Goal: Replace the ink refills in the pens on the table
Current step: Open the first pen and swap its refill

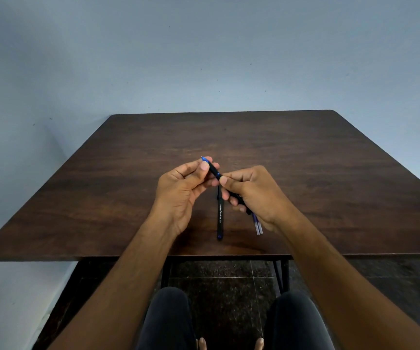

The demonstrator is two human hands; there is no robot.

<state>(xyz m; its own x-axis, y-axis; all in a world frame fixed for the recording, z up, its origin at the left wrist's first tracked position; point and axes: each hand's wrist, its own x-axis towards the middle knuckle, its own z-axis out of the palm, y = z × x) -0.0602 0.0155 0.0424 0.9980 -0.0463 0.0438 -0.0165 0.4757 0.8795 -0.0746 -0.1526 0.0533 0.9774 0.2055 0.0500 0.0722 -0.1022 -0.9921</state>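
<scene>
I hold a black pen with a blue tip slantwise above the table, its point up and to the left. My left hand pinches the tip end between thumb and fingers. My right hand grips the barrel lower down. A second black pen lies on the dark wooden table just below my hands, pointing toward me. Two clear refills with blue ink stick out from under my right hand; whether they rest on the table or are held I cannot tell.
The table stands against a pale blue wall. Its near edge runs just above my knees, with dark tiled floor and black table legs below.
</scene>
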